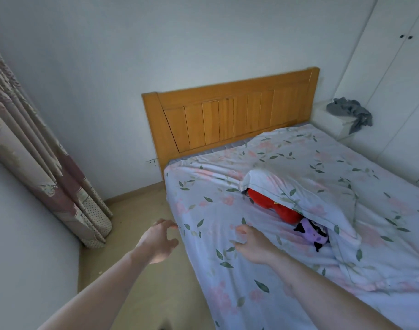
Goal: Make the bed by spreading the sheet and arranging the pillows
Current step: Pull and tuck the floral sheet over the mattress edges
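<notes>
A: What is the folded floral cover point(306, 186) hiding?
B: It is covering most of a red plush toy point(272, 204) and the top of a purple one point(314, 233); what they are shaped like is not showing.
A: And the bed point(239, 294)?
B: The right and bottom edges are cutting it off, so its foot is not showing.
A: The person?
B: Both forearms are running out of the bottom edge. The grey cloth point(351, 110) by the wardrobe is too crumpled to identify.

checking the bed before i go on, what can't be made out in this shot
Head view:
- Red plush toy: mostly hidden under the folded floral quilt.
- Purple and black plush toy: partly covered by the same fold.
- Pillows: none visible.
- Foot of the wooden-headboard bed: cut off by the frame edge.
- Crumpled grey cloth: too small to identify.
</notes>
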The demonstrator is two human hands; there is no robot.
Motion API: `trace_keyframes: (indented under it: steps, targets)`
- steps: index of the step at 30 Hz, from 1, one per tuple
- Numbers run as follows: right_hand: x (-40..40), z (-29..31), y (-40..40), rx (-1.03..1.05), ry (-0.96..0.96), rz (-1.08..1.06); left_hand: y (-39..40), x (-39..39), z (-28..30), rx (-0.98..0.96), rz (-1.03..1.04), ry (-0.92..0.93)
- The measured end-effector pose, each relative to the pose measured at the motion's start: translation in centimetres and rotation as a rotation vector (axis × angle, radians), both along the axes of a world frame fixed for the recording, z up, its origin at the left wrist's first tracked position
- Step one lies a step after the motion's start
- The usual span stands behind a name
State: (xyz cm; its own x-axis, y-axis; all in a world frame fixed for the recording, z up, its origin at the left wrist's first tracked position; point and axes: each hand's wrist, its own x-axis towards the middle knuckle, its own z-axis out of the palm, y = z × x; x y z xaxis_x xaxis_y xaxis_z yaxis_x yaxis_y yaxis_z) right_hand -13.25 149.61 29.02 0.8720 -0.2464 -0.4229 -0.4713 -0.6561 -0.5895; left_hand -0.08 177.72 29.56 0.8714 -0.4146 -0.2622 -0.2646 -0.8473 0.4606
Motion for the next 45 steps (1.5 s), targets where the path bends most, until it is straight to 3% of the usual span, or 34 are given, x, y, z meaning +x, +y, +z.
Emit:
trace_keyframes:
  steps: [5, 12, 19, 27, 36, 45]
  targets:
    - [6.7, -0.3, 0.7, 0.008, 0.004, -0.025, 0.2, 7.5, -0.7, 0.005, -0.031, 0.018]
    - [15.1, -2.4, 2.1, 0.082, 0.004, -0.225, 0.4, 19.9, -0.7, 0.004, -0.126, 0.031]
    - [18.0, -3.8, 2.0, 0.122, 0.065, -0.379, -3.9, 27.0, -0.8, 0.027, -0.284, 0.045]
    - [22.1, -5.3, -4.2, 0.3, 0.021, -0.722, -13.0, 32.9, -2.0, 0.011, -0.428, 0.108]
    - [31.4, -10.3, -16.8, 0.544, 0.022, -1.116, -24.5, 42.0, -6.1, 0.098, -0.458, 0.181]
    - [38.6, -12.6, -24.7, 0.634, 0.03, -1.258, -29.3, 51.4, -10.7, 0.179, -0.424, 0.195]
